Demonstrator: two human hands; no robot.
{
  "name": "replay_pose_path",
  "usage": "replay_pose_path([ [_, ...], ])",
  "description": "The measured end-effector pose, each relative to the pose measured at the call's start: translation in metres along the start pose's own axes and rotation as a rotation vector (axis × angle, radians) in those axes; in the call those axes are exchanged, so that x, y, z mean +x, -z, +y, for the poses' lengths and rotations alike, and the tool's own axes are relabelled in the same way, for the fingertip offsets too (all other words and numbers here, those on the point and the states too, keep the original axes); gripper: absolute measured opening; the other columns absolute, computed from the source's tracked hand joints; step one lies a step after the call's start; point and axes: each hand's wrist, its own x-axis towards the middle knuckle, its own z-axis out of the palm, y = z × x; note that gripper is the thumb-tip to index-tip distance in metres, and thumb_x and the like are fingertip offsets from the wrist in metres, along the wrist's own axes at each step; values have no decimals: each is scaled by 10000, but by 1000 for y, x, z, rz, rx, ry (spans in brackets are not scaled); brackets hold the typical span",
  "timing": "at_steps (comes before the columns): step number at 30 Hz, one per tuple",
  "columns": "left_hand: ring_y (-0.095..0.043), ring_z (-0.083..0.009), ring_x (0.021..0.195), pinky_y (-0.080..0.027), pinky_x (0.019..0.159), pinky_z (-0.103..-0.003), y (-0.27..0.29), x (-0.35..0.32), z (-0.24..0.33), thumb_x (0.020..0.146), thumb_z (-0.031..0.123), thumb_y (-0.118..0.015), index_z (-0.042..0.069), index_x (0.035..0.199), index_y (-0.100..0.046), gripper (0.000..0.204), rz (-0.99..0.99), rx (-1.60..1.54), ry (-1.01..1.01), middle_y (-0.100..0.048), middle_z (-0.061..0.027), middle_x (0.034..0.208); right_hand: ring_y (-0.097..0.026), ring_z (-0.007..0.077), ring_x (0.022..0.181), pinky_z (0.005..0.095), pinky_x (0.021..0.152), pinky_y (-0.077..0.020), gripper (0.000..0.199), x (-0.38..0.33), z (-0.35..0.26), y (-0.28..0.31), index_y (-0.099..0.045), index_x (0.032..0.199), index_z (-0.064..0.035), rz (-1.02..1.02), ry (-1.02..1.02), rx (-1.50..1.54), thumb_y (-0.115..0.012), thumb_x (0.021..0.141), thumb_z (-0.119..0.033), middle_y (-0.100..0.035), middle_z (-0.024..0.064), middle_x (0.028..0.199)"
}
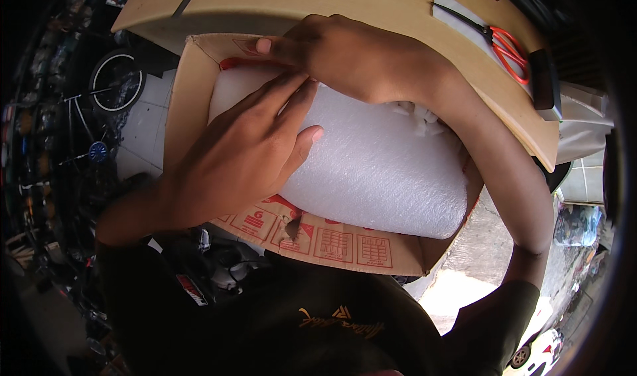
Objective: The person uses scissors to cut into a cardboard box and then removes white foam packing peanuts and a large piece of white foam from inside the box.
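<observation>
Head view: two hands, one box

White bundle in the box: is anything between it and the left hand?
Nothing visible: the left hand lies spread over the white bundle at the open top of the box. Only the right hand is close, toward the far side.

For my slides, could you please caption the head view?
Left hand and right hand over a white wrapped bundle in a cardboard box, scissors nearby.

Wrap is white, box red-printed brown, shirt seemingly black.
</observation>
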Motion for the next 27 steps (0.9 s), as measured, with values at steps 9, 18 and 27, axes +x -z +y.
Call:
replay_pose_path([
  [9, -617, -423, 1100, -484, 944, -493, 14, 28, -14, 1015, 252, -586, -58, 1271, -571, 402, -298, -180, 131, -623, -293, 1183, -651, 284, 1148, 353, 1014, -514, 425, -1, -1, -1, -538, 1469, -232, 53, 6, -38, -405, 1068, -282, -655, 116, 1307],
  [18, -697, -381, 974, -572, 850, -413, 6, 16, -8, 930, 188, -724, -97, 1178, -660, 383, -1, 133, -59, -665, -278, 1108, -626, 261, 762, 369, 796, -518, 516, 2, 9, -8, -697, 1288, -172, 179, -68, 312, -357, 1088, -505, -710, 121, 886],
  [27, -687, -374, 935, -561, 850, -431, 1, 36, -3, 970, 226, -662, -70, 1320, -583, 465, -192, -142, -123, -658, -252, 1097, -603, 281, 702, 384, 760, -515, 603, 6, 13, -14, -728, 1200, -101, 260, 131, 215, -331, 1085, -540, -686, 155, 827],
])
